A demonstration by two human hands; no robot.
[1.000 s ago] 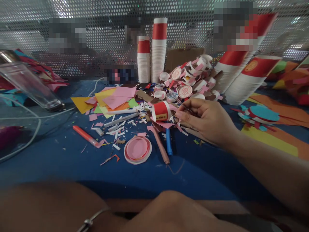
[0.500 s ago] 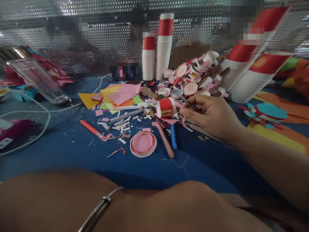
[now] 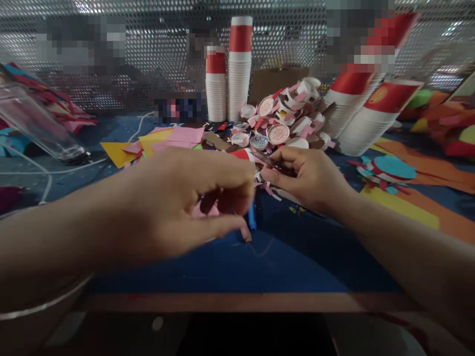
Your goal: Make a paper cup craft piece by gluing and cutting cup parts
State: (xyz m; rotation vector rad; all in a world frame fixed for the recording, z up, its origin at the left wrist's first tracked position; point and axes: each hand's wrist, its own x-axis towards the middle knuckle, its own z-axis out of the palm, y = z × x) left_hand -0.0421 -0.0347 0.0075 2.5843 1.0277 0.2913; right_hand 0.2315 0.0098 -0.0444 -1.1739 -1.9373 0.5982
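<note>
Cup stacks (image 3: 240, 74) rise behind; left hand (image 3: 185, 190), thumb spread, half-hides a red cup (image 3: 242, 155); right hand (image 3: 309, 170) pinches a dark tool (image 3: 271, 161).

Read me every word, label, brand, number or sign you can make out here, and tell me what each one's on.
No words, brands or numbers are readable.
Gold round mark on the front leaning cup stack: too blurred to read.
Red cup beyond the left hand: mostly hidden, nothing readable.
Paper discs: red and blue grid lines, no legible letters.
</note>
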